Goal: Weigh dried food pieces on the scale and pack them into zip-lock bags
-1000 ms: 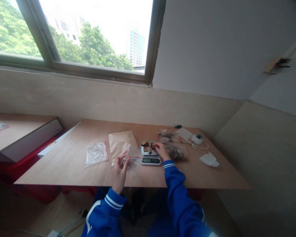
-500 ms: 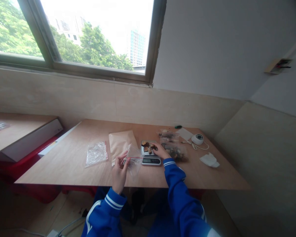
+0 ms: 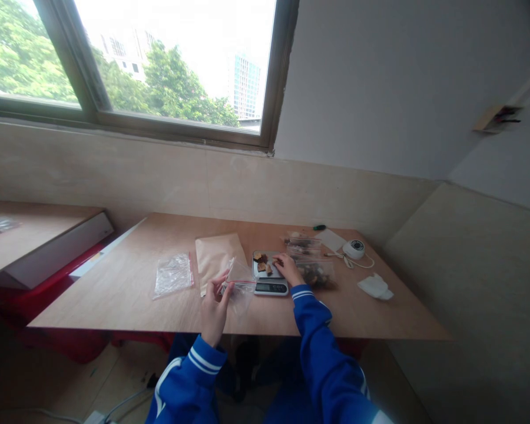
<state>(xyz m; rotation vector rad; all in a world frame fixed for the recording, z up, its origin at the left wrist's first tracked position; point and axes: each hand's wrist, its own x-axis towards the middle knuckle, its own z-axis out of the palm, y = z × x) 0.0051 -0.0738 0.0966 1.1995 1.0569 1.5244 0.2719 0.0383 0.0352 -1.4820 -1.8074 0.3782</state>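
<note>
My left hand [image 3: 215,303] grips a clear zip bag [image 3: 242,288] with a red strip along its mouth, fingers closed on its left edge. Over the right side of a kitchen scale [image 3: 271,288], my right hand [image 3: 288,270] has its fingertips pinched together at a small brown piece that they partly hide. Several brown and tan dried chunks [image 3: 262,267] lie on the scale's pan, left of those fingers. The scale's dark display faces me, and the held bag's right end is close to it. Behind the bag lies a flat brown paper bag [image 3: 214,253].
More clear bags [image 3: 172,277] lie at the left. Filled zip bags [image 3: 318,274] are right of the scale, near my right wrist. Farther right are a white round device [image 3: 354,249] with a cable and a crumpled white tissue [image 3: 375,287]. A green object [image 3: 319,227] lies at the back edge.
My right hand has shifted slightly right on the pan, and its fingers are drawn in closer together. The left hand and its bag have stayed about where they were.
</note>
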